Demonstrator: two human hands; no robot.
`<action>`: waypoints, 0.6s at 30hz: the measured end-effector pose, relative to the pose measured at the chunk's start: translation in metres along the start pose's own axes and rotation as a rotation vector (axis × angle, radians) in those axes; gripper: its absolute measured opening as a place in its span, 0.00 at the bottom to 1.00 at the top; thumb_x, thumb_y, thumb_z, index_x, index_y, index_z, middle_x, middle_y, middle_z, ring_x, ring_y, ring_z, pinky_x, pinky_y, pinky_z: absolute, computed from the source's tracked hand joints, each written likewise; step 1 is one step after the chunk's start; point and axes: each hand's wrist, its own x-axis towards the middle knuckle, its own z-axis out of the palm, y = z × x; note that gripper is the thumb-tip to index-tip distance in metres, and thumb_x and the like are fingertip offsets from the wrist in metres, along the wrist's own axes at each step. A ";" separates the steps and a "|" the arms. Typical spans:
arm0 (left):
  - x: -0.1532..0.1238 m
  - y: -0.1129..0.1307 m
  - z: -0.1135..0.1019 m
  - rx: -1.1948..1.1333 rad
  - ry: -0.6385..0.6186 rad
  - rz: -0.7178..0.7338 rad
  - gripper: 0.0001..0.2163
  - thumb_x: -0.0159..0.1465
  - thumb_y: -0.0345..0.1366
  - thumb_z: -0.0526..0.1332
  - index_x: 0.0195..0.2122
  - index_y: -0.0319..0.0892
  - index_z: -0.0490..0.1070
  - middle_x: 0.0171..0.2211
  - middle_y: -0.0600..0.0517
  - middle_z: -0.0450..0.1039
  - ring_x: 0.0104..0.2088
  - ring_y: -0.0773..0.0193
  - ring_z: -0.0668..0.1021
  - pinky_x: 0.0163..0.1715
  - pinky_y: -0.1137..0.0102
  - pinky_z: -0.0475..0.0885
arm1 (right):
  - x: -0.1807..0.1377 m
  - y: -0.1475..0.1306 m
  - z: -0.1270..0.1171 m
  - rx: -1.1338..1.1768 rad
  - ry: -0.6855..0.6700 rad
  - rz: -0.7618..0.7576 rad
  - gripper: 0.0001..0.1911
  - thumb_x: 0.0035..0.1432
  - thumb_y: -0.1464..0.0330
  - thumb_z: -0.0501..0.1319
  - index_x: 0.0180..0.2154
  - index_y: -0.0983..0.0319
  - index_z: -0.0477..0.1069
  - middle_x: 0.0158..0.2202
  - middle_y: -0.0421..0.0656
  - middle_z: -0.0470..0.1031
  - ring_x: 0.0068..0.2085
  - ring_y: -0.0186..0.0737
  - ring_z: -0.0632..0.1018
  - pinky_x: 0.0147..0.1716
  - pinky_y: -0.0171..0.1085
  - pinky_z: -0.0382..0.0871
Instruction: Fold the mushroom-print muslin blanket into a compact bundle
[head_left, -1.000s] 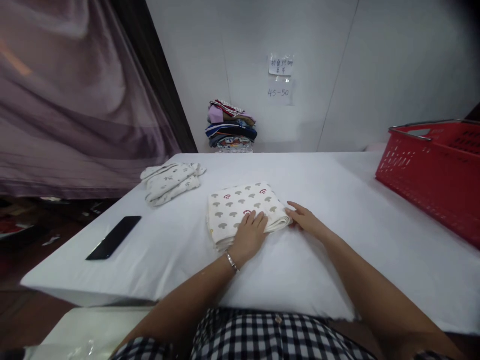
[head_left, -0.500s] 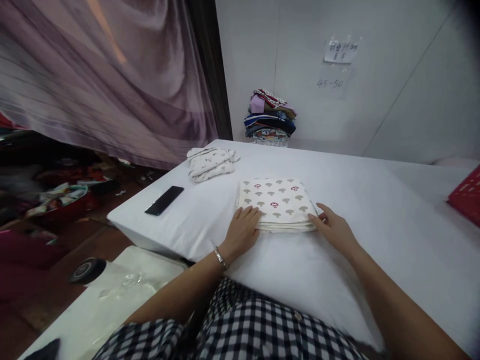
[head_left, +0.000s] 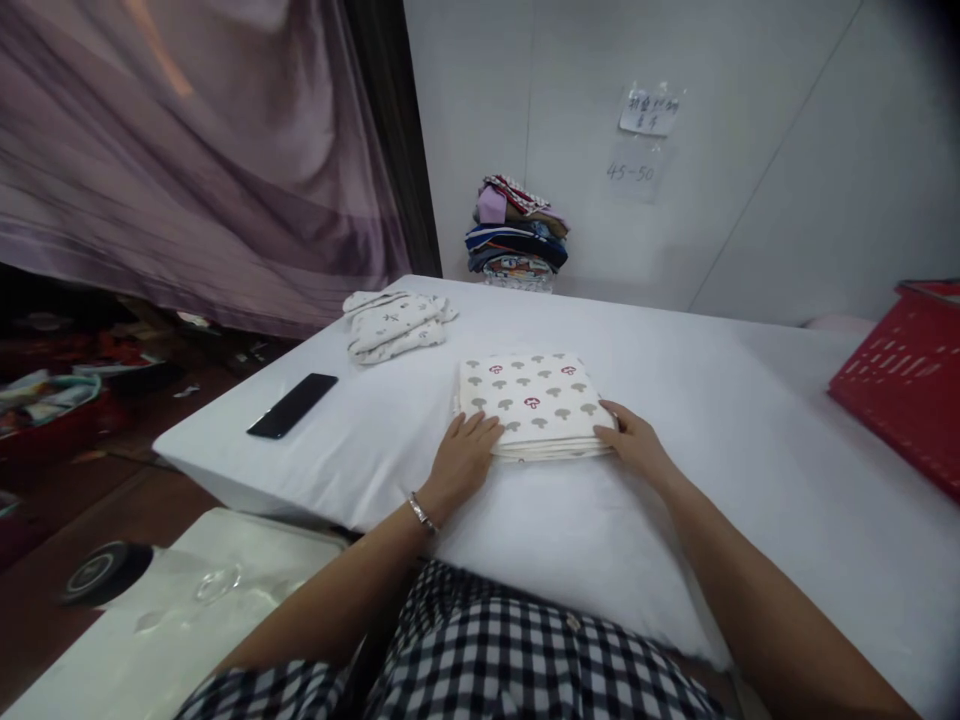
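Observation:
A folded white cloth printed with grey and red mushrooms lies on the white-covered table, its layered folds facing me. My left hand rests on its front left corner, fingers stretched out and open. At the front right corner, my right hand touches the cloth with thumb and forefinger apart; its other fingers are partly hidden. Farther back on the left sits a loosely bundled white cloth with small dark prints. A black phone lies flat near the table's left edge.
A red plastic basket stands at the right side of the table. Folded fabrics are piled in a stack by the back wall. Below left is a pale lower surface with a dark round object. A purple curtain hangs at left.
My right hand has moved in against the cloth's right edge, its forefinger now touching it. The left hand stays on its corner. The view has turned right, showing more of the red basket.

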 end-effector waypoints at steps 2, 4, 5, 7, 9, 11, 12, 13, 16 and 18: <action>-0.004 0.000 -0.001 -0.030 0.007 0.007 0.24 0.57 0.24 0.52 0.55 0.43 0.63 0.57 0.50 0.64 0.59 0.57 0.62 0.60 0.54 0.54 | -0.004 0.000 -0.003 -0.093 -0.029 0.008 0.28 0.51 0.58 0.60 0.55 0.56 0.64 0.44 0.41 0.73 0.40 0.41 0.74 0.43 0.41 0.67; -0.007 0.000 -0.005 -0.073 0.005 0.004 0.24 0.57 0.25 0.52 0.55 0.43 0.62 0.57 0.50 0.63 0.60 0.57 0.61 0.60 0.54 0.53 | -0.010 -0.004 -0.005 -0.201 -0.017 -0.046 0.27 0.53 0.57 0.58 0.55 0.55 0.63 0.43 0.42 0.73 0.36 0.40 0.74 0.39 0.41 0.68; -0.007 0.000 -0.008 -0.099 -0.002 -0.004 0.24 0.57 0.26 0.53 0.55 0.43 0.62 0.57 0.49 0.63 0.60 0.57 0.61 0.60 0.54 0.52 | -0.013 -0.007 -0.007 -0.249 0.014 -0.104 0.26 0.54 0.57 0.57 0.55 0.55 0.64 0.44 0.43 0.72 0.37 0.41 0.74 0.38 0.41 0.69; -0.006 0.000 -0.015 -0.159 -0.016 -0.029 0.22 0.58 0.31 0.55 0.55 0.44 0.62 0.56 0.50 0.65 0.59 0.56 0.62 0.59 0.52 0.53 | -0.019 -0.014 -0.008 -0.300 0.112 -0.263 0.23 0.56 0.58 0.56 0.53 0.56 0.66 0.49 0.45 0.68 0.43 0.43 0.72 0.36 0.40 0.69; -0.002 0.002 -0.019 -0.202 0.006 -0.047 0.19 0.60 0.37 0.56 0.53 0.45 0.64 0.53 0.50 0.68 0.57 0.56 0.65 0.59 0.51 0.53 | -0.022 -0.019 -0.008 -0.302 0.184 -0.441 0.18 0.58 0.61 0.55 0.49 0.57 0.68 0.52 0.46 0.66 0.49 0.45 0.69 0.35 0.38 0.70; 0.005 0.003 -0.021 -0.205 0.052 -0.042 0.16 0.62 0.40 0.55 0.50 0.45 0.66 0.50 0.50 0.71 0.53 0.57 0.68 0.58 0.52 0.53 | -0.022 -0.021 -0.007 -0.311 0.166 -0.598 0.15 0.58 0.63 0.56 0.47 0.57 0.70 0.51 0.46 0.67 0.51 0.45 0.67 0.39 0.40 0.69; 0.009 0.004 -0.020 -0.195 0.069 -0.029 0.14 0.63 0.41 0.55 0.49 0.45 0.67 0.48 0.50 0.72 0.51 0.58 0.70 0.57 0.53 0.54 | -0.021 -0.021 -0.007 -0.333 0.130 -0.660 0.14 0.58 0.63 0.57 0.46 0.58 0.70 0.49 0.46 0.69 0.51 0.45 0.67 0.42 0.42 0.68; 0.013 0.004 -0.019 -0.182 0.077 -0.014 0.13 0.63 0.40 0.55 0.48 0.45 0.68 0.46 0.50 0.72 0.48 0.58 0.71 0.55 0.54 0.57 | -0.019 -0.019 -0.007 -0.363 0.089 -0.704 0.13 0.58 0.64 0.57 0.45 0.58 0.71 0.48 0.46 0.70 0.50 0.45 0.68 0.45 0.44 0.67; 0.023 0.004 -0.015 -0.155 0.061 0.011 0.10 0.63 0.38 0.56 0.44 0.45 0.71 0.41 0.50 0.73 0.43 0.59 0.72 0.46 0.60 0.64 | -0.015 -0.015 -0.005 -0.422 0.024 -0.729 0.11 0.59 0.64 0.57 0.43 0.58 0.72 0.47 0.46 0.71 0.48 0.46 0.68 0.48 0.48 0.64; 0.027 0.003 -0.014 -0.149 0.043 -0.001 0.09 0.64 0.38 0.54 0.40 0.44 0.72 0.37 0.51 0.73 0.40 0.60 0.72 0.41 0.63 0.65 | -0.014 -0.014 -0.005 -0.403 0.036 -0.697 0.11 0.60 0.64 0.55 0.42 0.58 0.73 0.46 0.46 0.72 0.47 0.46 0.69 0.47 0.48 0.65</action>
